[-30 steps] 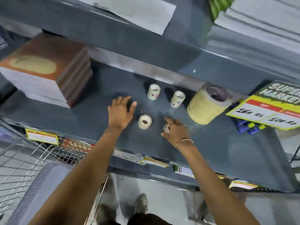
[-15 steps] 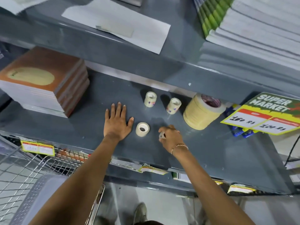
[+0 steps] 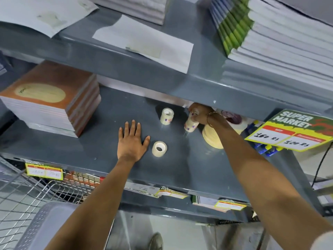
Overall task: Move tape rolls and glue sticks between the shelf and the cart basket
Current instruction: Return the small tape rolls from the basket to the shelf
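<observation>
Three small clear tape rolls stand on the grey shelf [image 3: 111, 138]: one at the back [image 3: 167, 116], one to its right [image 3: 190, 125], one nearer the front [image 3: 159, 148]. My right hand [image 3: 201, 114] is shut on another small tape roll [image 3: 195, 112], held right on top of the right rear roll. My left hand [image 3: 132, 141] lies flat and open on the shelf, just left of the front roll. A large beige masking tape roll [image 3: 211, 139] is partly hidden behind my right forearm. Blue and yellow sticks [image 3: 264, 149] lie under a price sign.
A stack of brown notebooks [image 3: 50, 101] fills the shelf's left end. The upper shelf edge [image 3: 180, 83] hangs low over my right hand. A yellow price sign [image 3: 292, 130] sticks out at the right. The wire cart basket [image 3: 21, 197] with a grey plastic liner [image 3: 41, 230] is at the lower left.
My right hand has carried the small roll from the shelf's front to the back and onto the right rear roll. My left hand has stayed flat on the shelf.
</observation>
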The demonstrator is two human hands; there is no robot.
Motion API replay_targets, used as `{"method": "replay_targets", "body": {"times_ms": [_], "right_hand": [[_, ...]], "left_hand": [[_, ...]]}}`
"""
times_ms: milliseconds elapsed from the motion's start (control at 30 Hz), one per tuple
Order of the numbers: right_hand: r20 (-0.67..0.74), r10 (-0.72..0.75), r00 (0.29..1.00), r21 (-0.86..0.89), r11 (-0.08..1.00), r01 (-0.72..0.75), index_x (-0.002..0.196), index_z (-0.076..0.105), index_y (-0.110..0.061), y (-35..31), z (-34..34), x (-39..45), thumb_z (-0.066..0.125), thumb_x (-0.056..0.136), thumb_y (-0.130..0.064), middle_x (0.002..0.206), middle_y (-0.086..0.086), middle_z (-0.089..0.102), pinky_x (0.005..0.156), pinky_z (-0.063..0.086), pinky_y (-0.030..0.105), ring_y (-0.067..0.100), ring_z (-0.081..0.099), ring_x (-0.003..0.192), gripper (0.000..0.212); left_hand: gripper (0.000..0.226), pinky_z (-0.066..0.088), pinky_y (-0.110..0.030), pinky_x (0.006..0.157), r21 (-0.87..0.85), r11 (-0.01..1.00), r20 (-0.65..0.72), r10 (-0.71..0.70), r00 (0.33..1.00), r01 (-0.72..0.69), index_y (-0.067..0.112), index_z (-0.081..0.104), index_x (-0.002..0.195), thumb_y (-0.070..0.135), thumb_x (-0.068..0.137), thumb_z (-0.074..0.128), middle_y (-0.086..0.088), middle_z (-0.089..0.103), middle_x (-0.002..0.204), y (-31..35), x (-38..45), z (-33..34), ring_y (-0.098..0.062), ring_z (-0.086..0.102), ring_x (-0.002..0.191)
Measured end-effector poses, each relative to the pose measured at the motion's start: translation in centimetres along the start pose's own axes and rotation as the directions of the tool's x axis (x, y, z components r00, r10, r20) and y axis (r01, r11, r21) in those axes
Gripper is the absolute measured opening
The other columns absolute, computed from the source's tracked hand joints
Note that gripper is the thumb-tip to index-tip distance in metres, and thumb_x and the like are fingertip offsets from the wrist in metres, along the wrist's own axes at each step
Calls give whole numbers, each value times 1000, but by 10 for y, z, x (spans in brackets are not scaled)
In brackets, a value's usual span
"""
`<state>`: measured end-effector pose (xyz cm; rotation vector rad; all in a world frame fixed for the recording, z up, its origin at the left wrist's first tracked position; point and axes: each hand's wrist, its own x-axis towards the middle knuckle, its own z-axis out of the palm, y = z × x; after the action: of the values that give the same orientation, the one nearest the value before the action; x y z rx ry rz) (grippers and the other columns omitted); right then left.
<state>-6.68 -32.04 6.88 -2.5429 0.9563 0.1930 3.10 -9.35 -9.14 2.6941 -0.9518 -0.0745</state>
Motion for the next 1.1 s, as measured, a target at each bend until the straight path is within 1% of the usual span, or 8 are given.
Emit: {"method": "replay_targets", "body": {"times_ms": [200,567,700,800,867,933,1000,1100], "right_hand": [[110,16,994,-235,972,10,135,50,-11,-2,8,7,58,89,-14,142,11,49,111,37,33,30,48,128,46],[66,22,998,-101,995,-16,126,56,1,0,11,9,49,95,-7,135,19,55,106,37,31,32,51,124,33],[106,69,992,-60,996,-62,134,48,-2,0,12,5,52,95,-11,138,18,50,106,37,31,32,46,129,41],[-62,-35,997,-49,998,32,136,45,-7,-14,22,-5,53,94,-24,138,17,51,109,38,34,32,47,130,46],[-150,-210,966,-77,977,201,126,55,-8,-36,46,-24,56,92,-25,132,18,56,103,40,33,33,53,122,38],[7,-300,954,-85,950,299,125,55,-16,-57,83,-48,59,88,-34,128,17,56,100,44,35,34,55,118,41],[167,-256,952,-172,943,283,139,40,-25,-65,119,-65,61,86,-37,134,19,45,103,44,41,40,50,119,58],[123,-233,965,-275,926,259,145,31,-22,-65,142,-70,60,90,-21,134,17,42,101,46,41,41,52,115,62]], "left_hand": [[73,7,-49,122,-20,1000,-20,-6,1000,5,14,17,149,59,92,23,-8,14,160,0,2,0,-30,5,148],[74,11,-48,121,-54,998,-58,-18,998,14,15,24,146,61,89,28,-7,21,158,-2,5,2,-29,11,147],[74,10,-48,122,-52,998,-52,-23,998,20,16,23,147,62,89,27,-7,20,158,-1,5,1,-28,10,148],[74,9,-48,122,-40,999,-46,-25,999,23,17,21,147,62,89,25,-6,18,159,-2,5,1,-28,8,148],[75,7,-47,122,-29,999,-38,-25,999,24,17,18,148,63,89,22,-6,16,160,-1,5,2,-28,6,148],[75,7,-48,122,-21,1000,-31,-24,999,23,17,16,148,62,89,21,-6,14,160,-1,4,3,-28,5,148],[75,7,-48,122,-20,1000,-22,-17,1000,17,17,15,149,62,89,20,-6,12,160,-2,4,3,-28,4,148],[74,6,-48,122,-34,999,-21,-14,1000,14,16,15,149,61,90,20,-6,12,160,-2,4,2,-28,3,148]]}}
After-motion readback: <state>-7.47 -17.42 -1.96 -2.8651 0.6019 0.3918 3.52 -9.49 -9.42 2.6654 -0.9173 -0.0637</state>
